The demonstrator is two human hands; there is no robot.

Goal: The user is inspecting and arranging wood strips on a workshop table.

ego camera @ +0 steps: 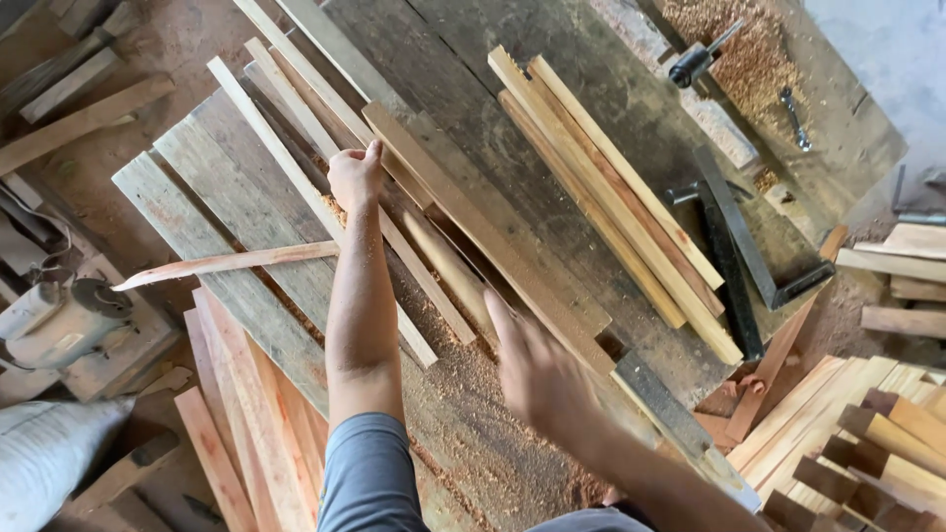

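Head view: your left hand [355,175] pinches a long pale strip [325,202] lying on the sawdusty bench [631,108]; your right hand [537,379] hovers spread (blurred). Probably light, whippy; grip nearer its middle.

We see pale yellow strips of sawn timber [611,187] lying on a weathered grey-brown workbench [552,89] dusted with tan sawdust [473,433]. Our left hand [355,175] closes on a light tan wood strip [325,207], above a grey sleeve [370,473]. A black metal square [739,236] crosses the bench's dark planks. Reddish-pink boards [246,424] lean at the lower left, beside a dull grey-green motor [64,320] and a white sack [44,453].
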